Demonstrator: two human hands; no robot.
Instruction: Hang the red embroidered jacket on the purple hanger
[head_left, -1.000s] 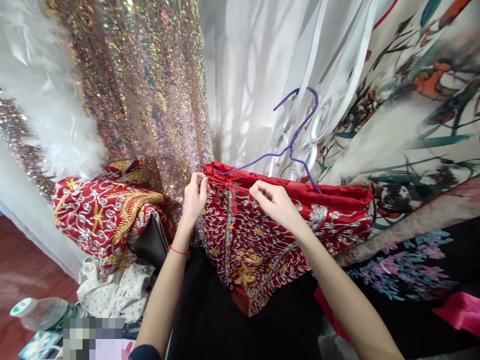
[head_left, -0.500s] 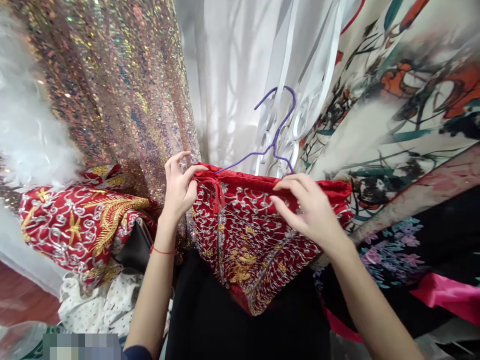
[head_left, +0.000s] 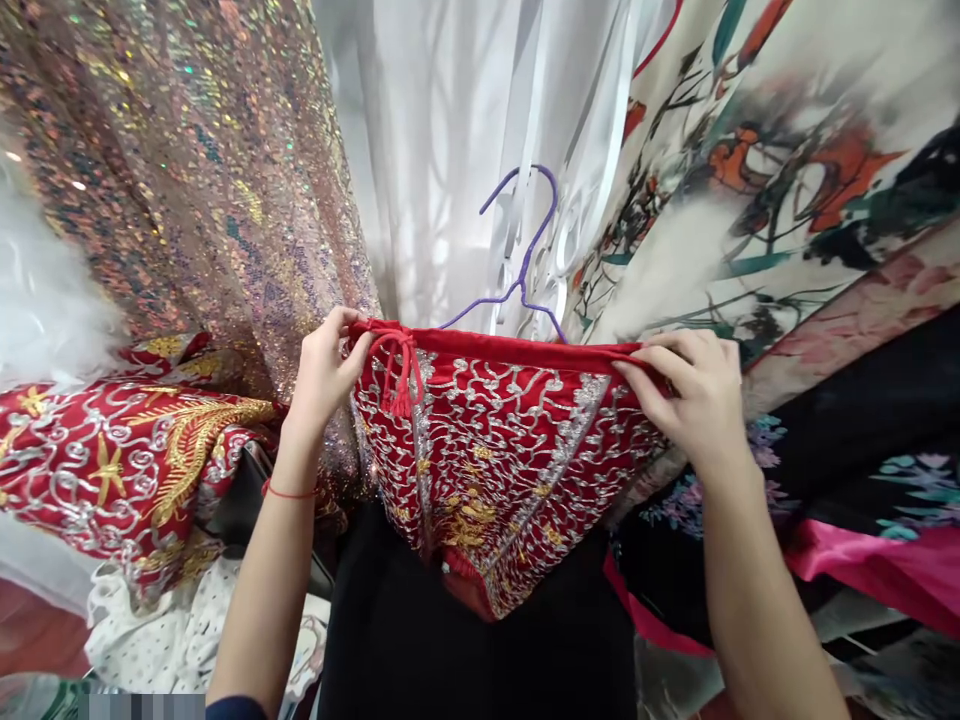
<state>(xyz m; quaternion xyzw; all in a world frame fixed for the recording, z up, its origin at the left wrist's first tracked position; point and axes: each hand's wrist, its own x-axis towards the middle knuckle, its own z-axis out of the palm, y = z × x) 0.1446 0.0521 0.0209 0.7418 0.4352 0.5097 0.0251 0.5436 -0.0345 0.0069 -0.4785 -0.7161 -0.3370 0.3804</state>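
A red embroidered garment (head_left: 495, 430), covered in silver and gold stitching, is stretched between my hands; its exact kind is unclear. My left hand (head_left: 326, 365) pinches the left end of its red waistband, beside a tied drawstring (head_left: 401, 370) with tassels. At the right end of the band, my right hand (head_left: 690, 385) grips the cloth between thumb and fingers. A purple hanger (head_left: 523, 280) rises behind the band with its hook up; its lower part is hidden by the garment. The garment's lower part narrows over the black cloth of my lap.
More red cloth with gold embroidery (head_left: 112, 470) lies at left, above white dotted fabric (head_left: 142, 630). Sequined cloth (head_left: 225, 180) and a white curtain (head_left: 420, 150) hang behind. Flower-patterned cloth (head_left: 802, 190) hangs at right, over black embroidered cloth with a pink band (head_left: 862, 570).
My right hand has moved outward along the waistband to its right end. The band is now pulled straighter and wider. The whole view has shifted slightly, with the background moving left.
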